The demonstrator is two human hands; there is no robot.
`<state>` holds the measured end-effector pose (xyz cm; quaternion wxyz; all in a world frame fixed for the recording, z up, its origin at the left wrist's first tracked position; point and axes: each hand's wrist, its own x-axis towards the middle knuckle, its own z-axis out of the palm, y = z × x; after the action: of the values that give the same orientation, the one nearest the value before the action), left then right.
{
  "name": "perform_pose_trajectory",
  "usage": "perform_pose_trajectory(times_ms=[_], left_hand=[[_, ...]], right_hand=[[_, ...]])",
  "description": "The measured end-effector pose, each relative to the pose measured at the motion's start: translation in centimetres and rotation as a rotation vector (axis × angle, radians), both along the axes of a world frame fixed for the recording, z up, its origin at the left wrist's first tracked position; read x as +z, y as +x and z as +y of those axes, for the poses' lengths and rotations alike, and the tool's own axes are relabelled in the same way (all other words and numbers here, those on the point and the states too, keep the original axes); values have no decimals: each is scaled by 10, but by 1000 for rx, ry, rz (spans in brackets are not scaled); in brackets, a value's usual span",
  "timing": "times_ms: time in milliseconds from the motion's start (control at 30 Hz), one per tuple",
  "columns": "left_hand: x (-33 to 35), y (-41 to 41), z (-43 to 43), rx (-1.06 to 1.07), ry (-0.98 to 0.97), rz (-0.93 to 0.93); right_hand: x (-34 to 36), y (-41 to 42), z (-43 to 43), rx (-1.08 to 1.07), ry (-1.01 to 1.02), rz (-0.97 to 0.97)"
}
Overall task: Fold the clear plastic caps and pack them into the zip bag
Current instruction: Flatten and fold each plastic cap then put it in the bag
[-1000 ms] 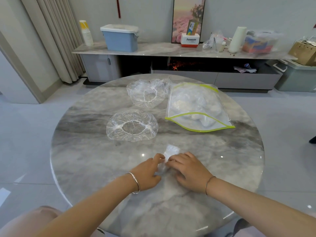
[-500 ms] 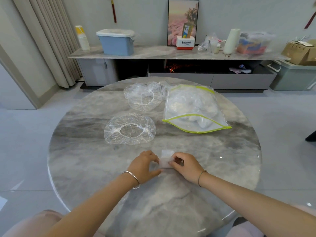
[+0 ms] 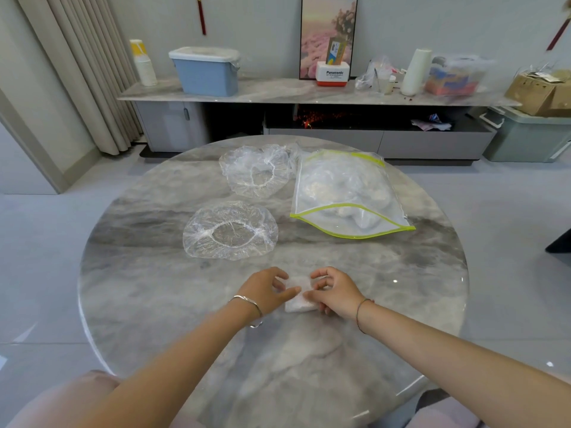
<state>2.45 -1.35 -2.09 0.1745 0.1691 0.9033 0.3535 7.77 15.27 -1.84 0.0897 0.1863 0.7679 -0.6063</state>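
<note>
Two bare forearms reached in over the near edge of the round marble table (image 3: 148,291). The left hand (image 3: 265,290), with a silver bangle (image 3: 251,305) on its wrist, and the right hand (image 3: 336,293), with a thin cord (image 3: 359,313) on its wrist, met near the middle of the table's near half. Between them lay the folded cap (image 3: 299,305), a small whitish packet flat on the marble. Both hands gripped it, each from its own side. Their thumbs pressed on its top face and their fingers curled above its far edge.

Beyond the hands and a little to the left, the near cap (image 3: 230,231) lay spread open on the table, with its elastic ring facing up. Further back, the far cap (image 3: 256,173) lay crumpled, just beside the zip bag (image 3: 343,193). The bag rested to the right, its green-edged mouth gaping toward the person and pale bundles showing through its clear wall.

Past the table, a low sideboard (image 3: 278,92) ran along the wall. On it stood a blue bin (image 3: 205,72), a Panasonic box (image 3: 333,75) and a white roll (image 3: 415,72), with a framed picture (image 3: 318,32) behind them. A beige curtain (image 3: 83,72) hung at the far left.
</note>
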Motion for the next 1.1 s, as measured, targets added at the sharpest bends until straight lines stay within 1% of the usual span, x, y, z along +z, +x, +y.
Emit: perform_pose_trajectory(times_ms=[33,100,167,233,367,400,467,533,633,700,800,867,900,967,1000,1033,1067,1100], left_hand=[[4,-2,0,15,70,-71],[10,-5,1,35,212,-157],[16,-5,4,44,338,-203],[20,-3,9,48,447,-213],[24,-14,21,53,559,-119],[23,-19,23,57,548,-84],[17,-37,30,71,454,58],[10,-57,40,88,361,177],[3,-81,59,137,307,213],[-6,-97,71,103,275,247],[-15,-120,85,71,232,289],[-16,-132,90,98,249,334],[-17,-136,91,105,252,365],[-14,-138,91,102,268,425],[-14,-139,91,90,279,444],[-14,-140,90,76,290,457],[-14,-140,89,66,296,468],[-14,-141,89,62,298,479]], right_hand=[[2,-1,2,-1,-31,-2],[8,-2,6,23,-81,-18],[14,0,11,34,-126,-19],[18,2,16,24,-132,36],[23,-5,37,-32,100,282],[23,-9,42,-59,162,351],[18,-23,56,-105,281,469],[7,-43,68,-147,385,538],[-12,-77,74,-192,468,579],[-24,-98,72,-192,526,616],[-34,-131,66,-179,642,722],[-35,-150,63,-79,732,829],[-38,-159,66,3,825,876],[-40,-173,77,202,1145,913],[-41,-180,83,285,1271,896],[-44,-188,89,344,1350,873],[-42,-195,94,399,1398,819],[-40,-202,97,441,1435,725]])
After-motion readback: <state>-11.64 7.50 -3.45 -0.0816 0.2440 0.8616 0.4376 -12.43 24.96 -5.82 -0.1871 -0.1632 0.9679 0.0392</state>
